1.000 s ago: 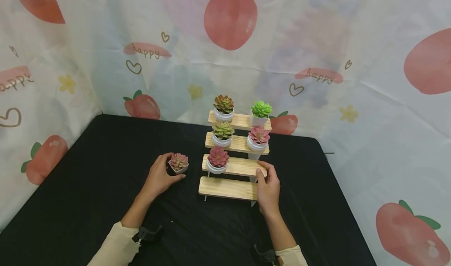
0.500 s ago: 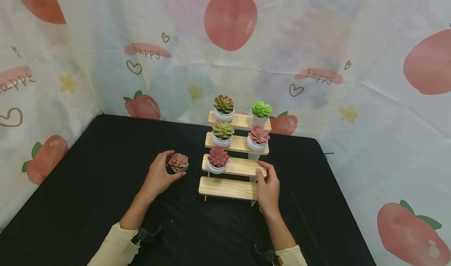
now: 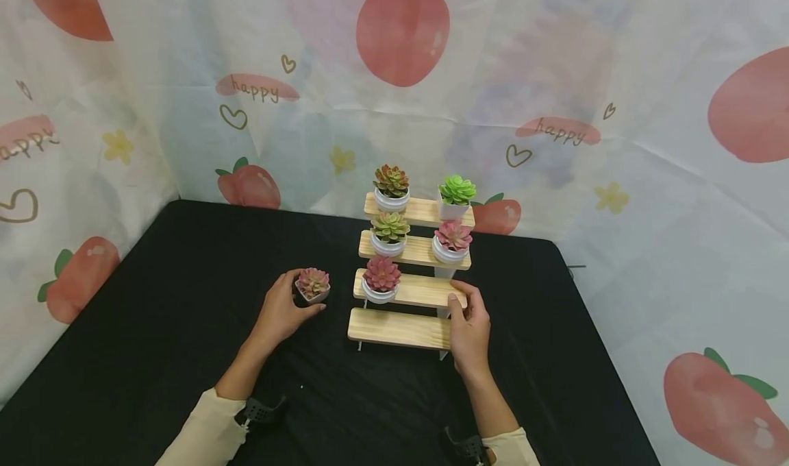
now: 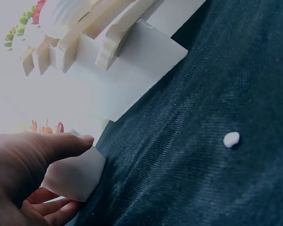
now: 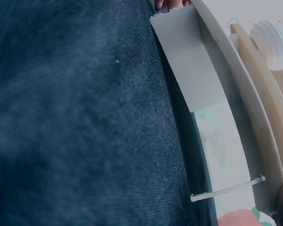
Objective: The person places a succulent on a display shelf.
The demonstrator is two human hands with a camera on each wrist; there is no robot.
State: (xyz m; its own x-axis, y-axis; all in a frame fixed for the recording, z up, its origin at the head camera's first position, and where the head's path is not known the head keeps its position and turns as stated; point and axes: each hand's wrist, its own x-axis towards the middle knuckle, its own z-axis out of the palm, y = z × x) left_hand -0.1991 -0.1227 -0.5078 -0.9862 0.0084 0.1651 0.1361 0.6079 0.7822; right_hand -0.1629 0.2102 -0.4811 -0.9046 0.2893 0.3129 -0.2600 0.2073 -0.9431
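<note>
Left hand (image 3: 280, 312): lower left of centre in the head view, fingers and thumb curled round a small pot (image 3: 312, 286) with a pink succulent. The pot sits on the black cloth (image 3: 154, 315), just left of the stand. In the left wrist view the thumb (image 4: 61, 143) lies against the pot's white wall (image 4: 75, 174).

Right hand (image 3: 470, 325): lower centre, at the right end of the stand (image 3: 401, 329), thumb and fingers curled on the second step's end.

Stand: four wooden steps on white side panels, centre of the head view. Bottom step bare. Second step: red succulent (image 3: 381, 279) at its left. Third step: green-red succulent (image 3: 389, 233) left, pink succulent (image 3: 452, 241) right. Top step: rust succulent (image 3: 391, 186) left, bright green succulent (image 3: 457, 197) right.

Backdrop (image 3: 555, 75): pale sheet printed with strawberries, hearts and "happy", across the upper frame and both sides.
</note>
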